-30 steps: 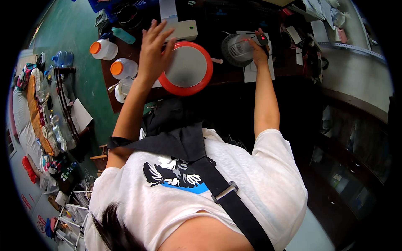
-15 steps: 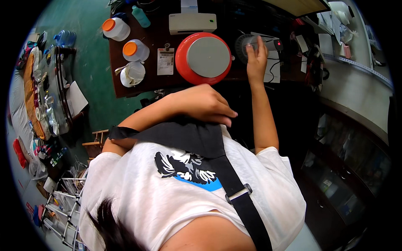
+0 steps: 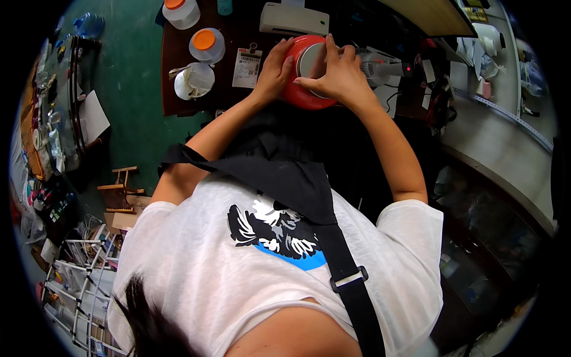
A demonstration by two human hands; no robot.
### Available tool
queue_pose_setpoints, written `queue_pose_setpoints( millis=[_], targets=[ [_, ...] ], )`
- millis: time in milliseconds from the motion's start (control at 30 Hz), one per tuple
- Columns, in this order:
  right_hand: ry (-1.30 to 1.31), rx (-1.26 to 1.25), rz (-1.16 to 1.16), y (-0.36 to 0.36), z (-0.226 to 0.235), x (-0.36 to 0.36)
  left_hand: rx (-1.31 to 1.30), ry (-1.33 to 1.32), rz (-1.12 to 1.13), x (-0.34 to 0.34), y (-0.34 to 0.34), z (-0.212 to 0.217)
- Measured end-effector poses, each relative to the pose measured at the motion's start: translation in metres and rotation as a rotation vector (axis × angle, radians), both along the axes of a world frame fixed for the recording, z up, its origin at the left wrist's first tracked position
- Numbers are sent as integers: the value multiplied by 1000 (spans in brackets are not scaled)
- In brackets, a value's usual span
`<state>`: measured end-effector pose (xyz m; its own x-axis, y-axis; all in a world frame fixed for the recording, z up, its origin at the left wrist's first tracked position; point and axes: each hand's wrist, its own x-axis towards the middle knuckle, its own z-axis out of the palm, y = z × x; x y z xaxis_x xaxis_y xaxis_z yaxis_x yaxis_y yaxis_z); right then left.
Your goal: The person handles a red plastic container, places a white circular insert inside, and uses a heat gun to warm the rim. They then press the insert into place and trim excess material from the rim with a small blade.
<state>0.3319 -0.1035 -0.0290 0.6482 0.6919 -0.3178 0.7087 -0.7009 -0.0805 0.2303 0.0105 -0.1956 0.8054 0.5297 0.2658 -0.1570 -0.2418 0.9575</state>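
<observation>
Both hands clasped around a round red container (image 3: 300, 95) with a grey lid on the dark counter (image 3: 178, 89): left hand (image 3: 275, 70) gripping its left rim, right hand (image 3: 339, 74) spread over lid and right side. Just left, a white card (image 3: 245, 59), a white cup (image 3: 193, 81) and two orange-capped white jars (image 3: 206, 44); behind, a white boxy device (image 3: 293, 21).
</observation>
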Motion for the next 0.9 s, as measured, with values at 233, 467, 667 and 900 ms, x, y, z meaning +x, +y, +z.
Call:
queue_pose_setpoints(
  millis=[233,467,667,900],
  targets=[
    [-46,-13,125,0,-7,3,37,8,32,-1,-3,-5],
    [-67,8,172,-2,-12,5,62,34,26,-1,-1,-11],
    [-23,51,195,-10,-13,11,90,80,42,-4,-6,-4],
    [52,99,694,-8,-4,41,74,71,6,1,-4,-17]
  ],
)
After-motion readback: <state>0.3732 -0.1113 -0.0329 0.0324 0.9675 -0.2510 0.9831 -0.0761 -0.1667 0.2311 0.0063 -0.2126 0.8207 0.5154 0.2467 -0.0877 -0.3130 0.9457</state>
